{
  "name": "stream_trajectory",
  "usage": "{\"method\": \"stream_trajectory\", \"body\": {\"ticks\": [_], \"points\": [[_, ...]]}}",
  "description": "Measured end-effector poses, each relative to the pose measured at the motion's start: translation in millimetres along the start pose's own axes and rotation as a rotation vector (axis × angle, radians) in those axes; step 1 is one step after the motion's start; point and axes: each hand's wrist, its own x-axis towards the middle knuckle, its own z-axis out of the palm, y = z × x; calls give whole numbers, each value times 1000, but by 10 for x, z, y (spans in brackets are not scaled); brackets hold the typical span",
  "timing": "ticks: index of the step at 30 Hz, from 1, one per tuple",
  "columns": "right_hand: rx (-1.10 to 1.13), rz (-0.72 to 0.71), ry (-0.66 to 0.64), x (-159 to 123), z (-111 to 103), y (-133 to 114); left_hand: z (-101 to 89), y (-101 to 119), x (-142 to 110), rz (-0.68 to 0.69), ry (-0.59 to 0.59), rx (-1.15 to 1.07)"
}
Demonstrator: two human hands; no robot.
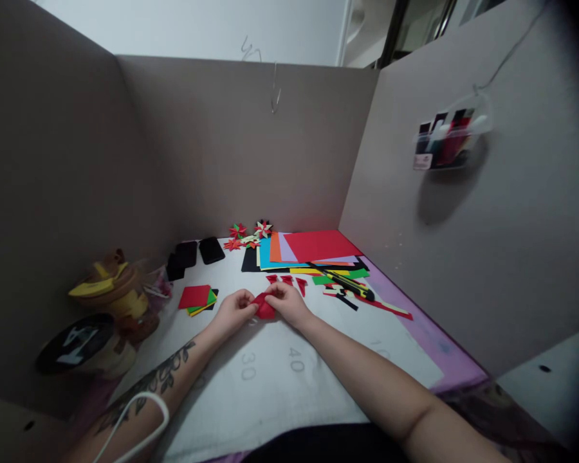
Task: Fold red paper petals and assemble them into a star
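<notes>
From your matt paper (266, 308), smooth, matt-looking squares (193, 297) lie at nine o'clock, and a smooth, matt panel (241, 154) stands at twelve.

There are two hands (292, 305), one held red paper (266, 311), three red folds (286, 281) and one cutter (350, 285). I count one sheet pile (318, 247), one squares pile (194, 297) and at least four stars (238, 230).

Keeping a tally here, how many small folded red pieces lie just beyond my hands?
3, in a row: the left piece, the middle piece and the right piece. The right hand may hide more.
</notes>
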Motion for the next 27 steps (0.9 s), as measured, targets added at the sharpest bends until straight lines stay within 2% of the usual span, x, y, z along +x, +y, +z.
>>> {"method": "stream_trajectory", "body": {"ticks": [3,5,6,8,10,13,16,19,21,24,27], "points": [[-118,-48,76,-17,-7,-21,-38,-16,38,-112,24,-64],[-267,-185,118,-49,-28,-75,-69,-38,68,-195,63,-149],[-358,-288,102,-69,-39,-107,-83,-51,80,-228,87,-198],[-554,-491,-28,-102,-50,-162,-100,-78,94,-278,123,-292],[-712,-600,-154,-117,-41,-186,-102,-99,95,-309,127,-366],[-841,-630,-234,-91,-10,-147,-90,-117,89,-351,109,-413],[-893,-609,-238,-37,-8,-69,-97,-137,87,-397,89,-394],[-905,-599,-292,1,-40,-1,-155,-175,84,-401,31,-216],[-896,-589,-362,14,-66,37,-216,-197,71,-292,24,86],[-875,-569,-436,25,-102,91,-298,-187,29,98,32,635],[-830,-558,-451,31,-141,130,-329,-117,-29,464,-118,953]]}}
